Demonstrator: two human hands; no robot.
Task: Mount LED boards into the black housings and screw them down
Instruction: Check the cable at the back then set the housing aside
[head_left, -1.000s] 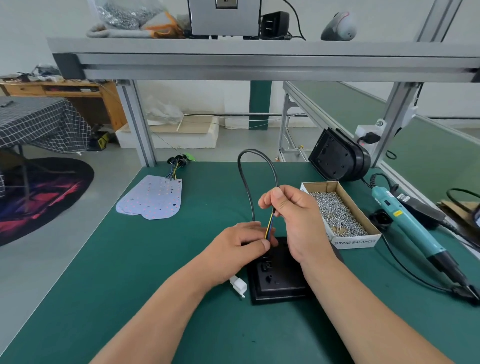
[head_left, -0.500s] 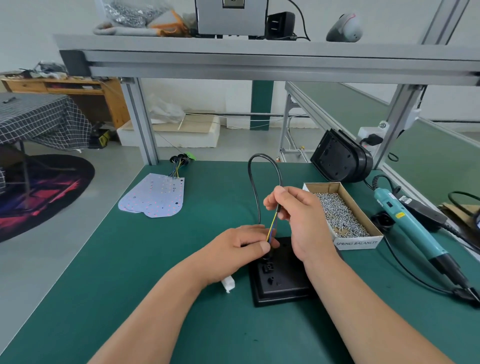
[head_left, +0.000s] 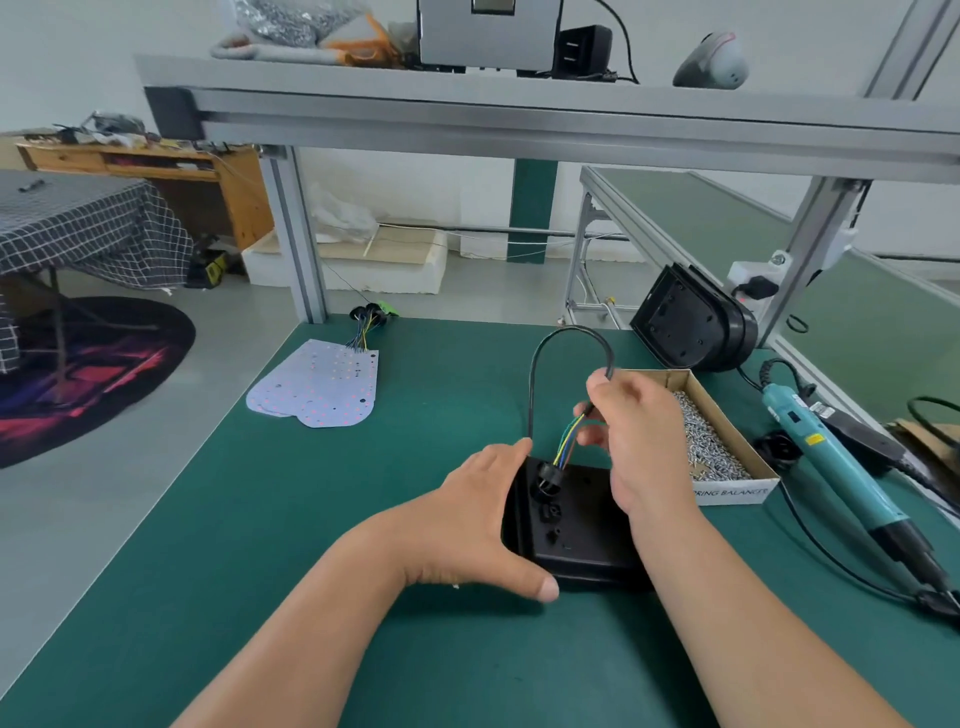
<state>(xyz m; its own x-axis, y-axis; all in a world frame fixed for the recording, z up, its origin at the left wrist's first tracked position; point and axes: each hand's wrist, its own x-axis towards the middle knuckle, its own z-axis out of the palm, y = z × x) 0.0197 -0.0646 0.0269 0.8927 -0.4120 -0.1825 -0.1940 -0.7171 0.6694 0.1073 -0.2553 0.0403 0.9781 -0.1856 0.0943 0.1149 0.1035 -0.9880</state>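
A green workbench fills the foreground beneath an aluminium frame whose shelf crosses the top of the view. A stack of pale LED boards lies flat at 10 o'clock on the bench, with a bundle of wires at its far edge. A teal electric screwdriver lies at 3 o'clock, its tip pointing toward the near right. Beside it, toward the centre, sits an open cardboard box of silver screws. A second housing stands on edge at 1 o'clock, near the frame's right post.

The black housing being worked on rests flat on the bench just right of centre, at 4 o'clock from the boards. The person's left hand grips its left side, thumb on the near edge and fingertips at the far corner. The right hand, above the housing's far end, pinches a black cable that arches toward 12 o'clock. Coloured wires run from the cable's stripped end down to a round black fitting on the housing.
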